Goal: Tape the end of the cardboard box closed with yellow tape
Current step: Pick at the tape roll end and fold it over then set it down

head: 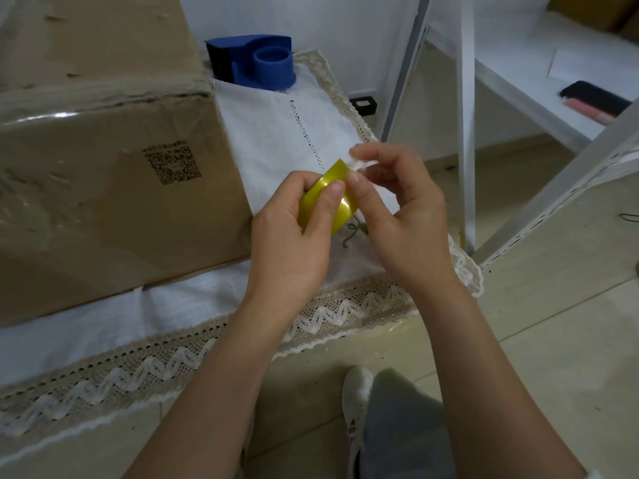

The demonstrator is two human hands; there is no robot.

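A large cardboard box [103, 174] with a printed QR code stands at the left on a white lace-edged cloth. To its right, above the cloth, my left hand [290, 243] grips a roll of yellow tape [332, 188], thumb pressed on its outer face. My right hand [401, 216] is against the roll's right side, thumb and fingertips pinched at the tape's surface near the top edge. Most of the roll is hidden behind both hands.
A blue tape dispenser [256, 60] sits behind the box at the cloth's far end. White metal shelving [466, 133] rises at the right, with a dark phone [594, 102] on a shelf. My shoe and trouser leg [380, 426] are on the tiled floor below.
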